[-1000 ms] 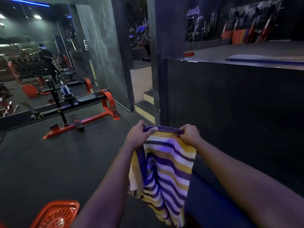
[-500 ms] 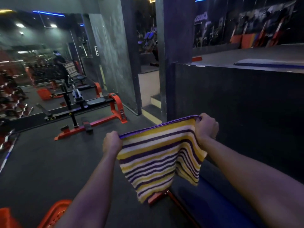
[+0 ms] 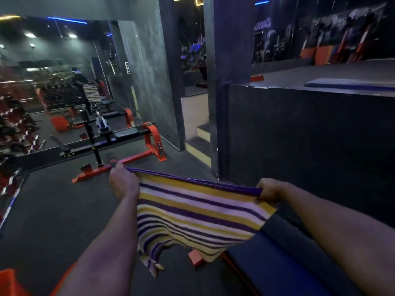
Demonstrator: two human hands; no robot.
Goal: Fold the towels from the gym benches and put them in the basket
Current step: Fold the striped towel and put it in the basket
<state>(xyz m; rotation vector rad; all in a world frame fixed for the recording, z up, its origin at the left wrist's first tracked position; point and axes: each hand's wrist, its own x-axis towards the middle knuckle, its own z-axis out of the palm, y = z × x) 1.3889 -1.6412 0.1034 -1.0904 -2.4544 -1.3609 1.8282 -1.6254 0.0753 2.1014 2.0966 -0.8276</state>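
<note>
Centre of frame, I'm holding the striped towel (image 3: pixel 192 212) stretched out flat. My left hand (image 3: pixel 124 182) grips one top corner with curled fingers, and my right hand (image 3: pixel 270 192) pinches the other. The lower edge hangs over the blue bench (image 3: pixel 277 263), lower right. The orange basket (image 3: pixel 8 283) peeks in bottom left.

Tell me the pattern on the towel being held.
Purple, yellow and white stripes on the towel, seen in the head view.

Wall mirror (image 3: pixel 53 82), steps (image 3: pixel 198 142), perhaps dumbbells (image 3: pixel 15 129) left.
</note>
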